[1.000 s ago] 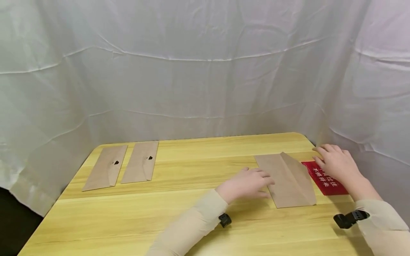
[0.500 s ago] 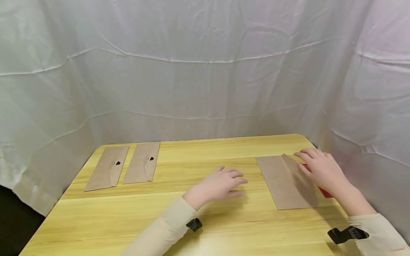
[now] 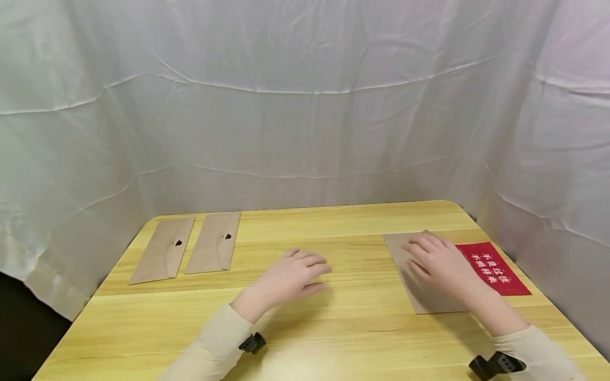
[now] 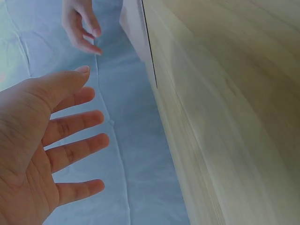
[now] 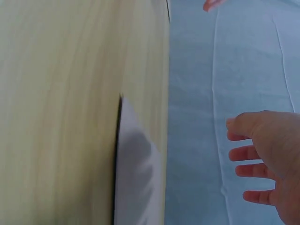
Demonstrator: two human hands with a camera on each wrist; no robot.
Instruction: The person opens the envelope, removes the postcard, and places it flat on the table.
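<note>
My right hand [image 3: 445, 264] hovers over a brown paper envelope [image 3: 429, 300] at the table's right side, fingers relaxed and holding nothing. The right wrist view shows a gap between that hand [image 5: 274, 159] and the envelope [image 5: 138, 180], with the hand's shadow on the paper. Part of the envelope is hidden under the hand and forearm. Right beside it lies a red card [image 3: 498, 272] with white characters. My left hand [image 3: 288, 278] is above the middle of the table, also holding nothing; its fingers are spread in the left wrist view.
Two brown envelopes, a left one [image 3: 159, 254] and a right one [image 3: 212, 246], lie side by side at the table's far left, each with a small black mark. White curtains [image 3: 305, 127] surround the wooden table [image 3: 333, 225] at the back and sides.
My left hand has moved left, away from the right envelope. My right hand has moved left from over the red card to over the envelope, uncovering the card's characters.
</note>
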